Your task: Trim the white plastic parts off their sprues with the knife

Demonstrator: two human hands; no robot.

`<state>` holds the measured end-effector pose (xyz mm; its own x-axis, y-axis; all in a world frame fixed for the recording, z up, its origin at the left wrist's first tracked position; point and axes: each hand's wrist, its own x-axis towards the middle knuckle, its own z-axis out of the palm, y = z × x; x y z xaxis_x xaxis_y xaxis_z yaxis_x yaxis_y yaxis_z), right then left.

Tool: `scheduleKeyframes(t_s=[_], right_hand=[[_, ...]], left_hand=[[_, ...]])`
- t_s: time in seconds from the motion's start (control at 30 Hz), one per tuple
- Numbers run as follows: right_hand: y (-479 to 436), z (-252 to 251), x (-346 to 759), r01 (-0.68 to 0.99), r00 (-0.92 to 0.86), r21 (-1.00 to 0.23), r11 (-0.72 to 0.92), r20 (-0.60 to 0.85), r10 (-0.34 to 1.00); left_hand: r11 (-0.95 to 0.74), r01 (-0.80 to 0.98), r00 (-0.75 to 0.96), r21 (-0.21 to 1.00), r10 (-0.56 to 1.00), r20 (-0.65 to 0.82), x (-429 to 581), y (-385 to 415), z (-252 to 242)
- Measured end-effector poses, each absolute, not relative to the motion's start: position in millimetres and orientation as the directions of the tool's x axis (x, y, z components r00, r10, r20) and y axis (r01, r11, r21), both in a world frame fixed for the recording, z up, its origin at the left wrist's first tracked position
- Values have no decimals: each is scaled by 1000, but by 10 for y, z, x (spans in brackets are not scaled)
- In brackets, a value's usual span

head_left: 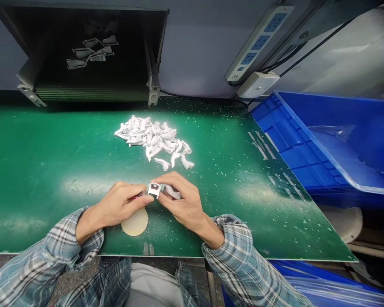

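Plaid sleeves (pixel 51 260) come in from 6 o'clock, one on each side. Both hands meet over the near middle of the green tabletop (pixel 45 170).

The left hand (pixel 121 204) and the right hand (pixel 182 202) pinch one small white part (pixel 154 189) between their fingertips. The part is held just above the tabletop, right between the two hands. The left hand is curled narrow, and a bit of pink (pixel 136 197) shows under its fingers; what it is cannot be told. The right hand is also curled, with a second white piece (pixel 173 192) tucked under its fingers.

A round tan disc (pixel 135 222) lies flat on the tabletop, partly under the left hand at 6 o'clock.

At 12 o'clock from the hands sits a pile (pixel 155 138) of more white parts, near but not touching them. Tiny white bits are sprinkled over the tabletop.

At 2 o'clock a big blue bin (pixel 323 140) leans at the edge of the tabletop. At 1 o'clock a power strip (pixel 259 40) hangs on the wall. At 11 o'clock a dark box (pixel 51 85) holds a few pale parts (pixel 92 51).
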<state>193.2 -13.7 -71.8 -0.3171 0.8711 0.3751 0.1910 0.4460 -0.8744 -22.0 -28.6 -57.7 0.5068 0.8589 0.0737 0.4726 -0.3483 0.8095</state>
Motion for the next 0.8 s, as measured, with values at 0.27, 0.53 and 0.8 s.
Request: scheduleKeyframes(t_s=[0.27,0.53,0.8], right_hand=[[-116,-687,1875,-16,-413,-998,-53,-41,910],[-68,-625,1924,-46,-403,-958,-281,-240,883],[-62,-531,1922,42,-394,-969,-244,-240,887]], left_hand=[[-280,537,210,796,958,195,-207,-328,-570],[-504,829,387,242,831,400,-251,-282,-545],[-458,880,465,-126,778,423,-218,-304,-525]])
